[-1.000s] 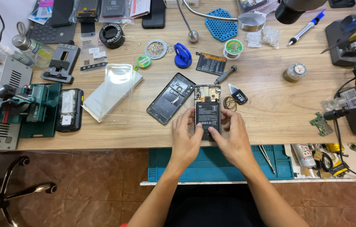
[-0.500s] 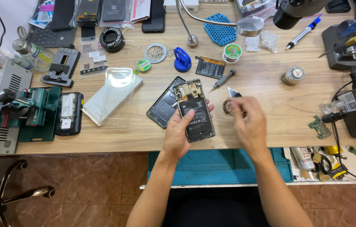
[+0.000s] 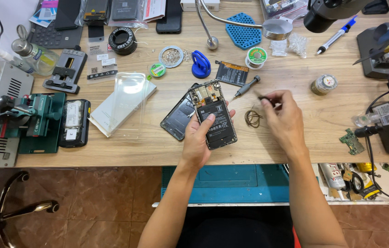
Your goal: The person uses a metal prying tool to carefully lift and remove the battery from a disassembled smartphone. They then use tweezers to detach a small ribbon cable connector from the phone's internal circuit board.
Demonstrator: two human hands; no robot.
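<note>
The opened phone is gripped at table centre by the left hand, thumb across its battery. At three o'clock, a small dark tool is pinched by the right hand. A screwdriver lies at one o'clock.

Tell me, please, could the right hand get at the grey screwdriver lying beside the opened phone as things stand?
Probably yes. The right hand hovers just right of the screwdriver, which lies bare on the wooden bench with nothing over it. The fingers seem to pinch something small, so they may need freeing first.
</note>
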